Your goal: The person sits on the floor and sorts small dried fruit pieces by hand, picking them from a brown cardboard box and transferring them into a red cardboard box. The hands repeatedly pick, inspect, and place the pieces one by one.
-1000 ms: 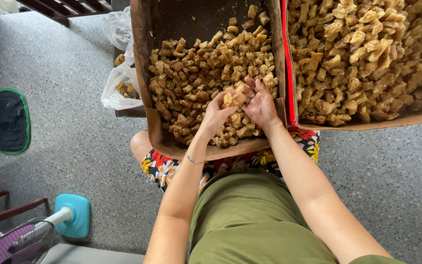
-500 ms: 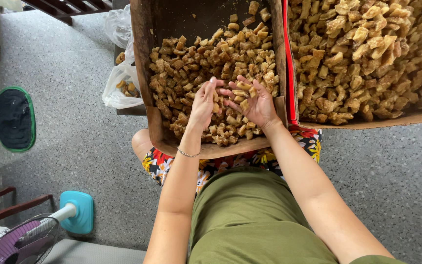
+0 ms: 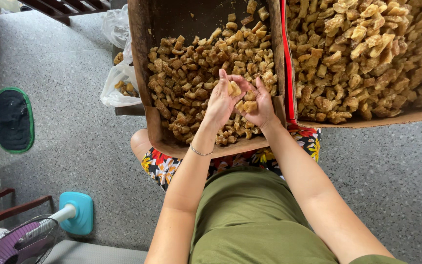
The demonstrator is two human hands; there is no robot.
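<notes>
A cardboard box (image 3: 145, 83) rests on my lap, half filled with brown fried chunks (image 3: 186, 73). Over its near right part my left hand (image 3: 221, 100) and my right hand (image 3: 257, 105) meet, fingers curled around a few pale chunks (image 3: 234, 89) held between them. A thin bracelet circles my left wrist. To the right, a second, fuller cardboard box (image 3: 416, 115) holds lighter golden chunks (image 3: 362, 54); a red strip runs along its left wall.
A white plastic bag (image 3: 118, 83) with more chunks lies on the speckled floor left of the box. A dark mat with a green rim (image 3: 13, 120) lies further left. A standing fan with a teal base (image 3: 76, 212) and a wooden chair leg are at bottom left.
My hands have shifted slightly within the box and closed together around a few chunks; half a second ago the fingers were spread apart over the pile.
</notes>
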